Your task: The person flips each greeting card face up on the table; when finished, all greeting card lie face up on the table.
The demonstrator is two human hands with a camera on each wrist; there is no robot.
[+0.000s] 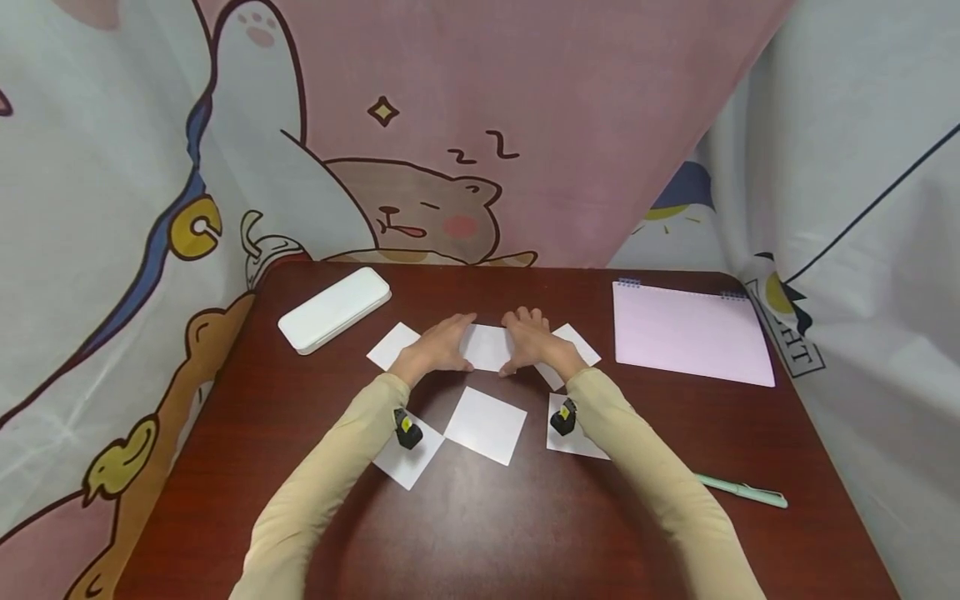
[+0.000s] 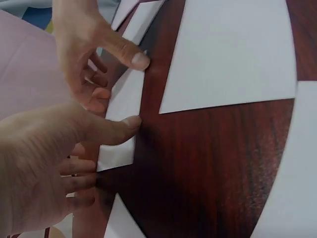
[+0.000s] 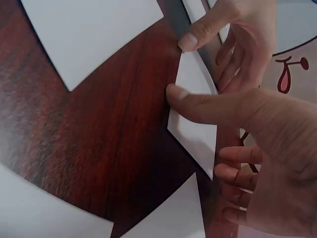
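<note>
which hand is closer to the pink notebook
Right. The right hand rests on a white paper square at mid-table, with the pink notebook off to its right; the left hand sits further left, beyond it.

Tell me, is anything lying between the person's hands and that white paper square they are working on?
Nothing visible does. Both the left hand and the right hand already rest on the middle paper square, thumbs at its near edge. The other paper squares lie apart from it on the table.
</note>
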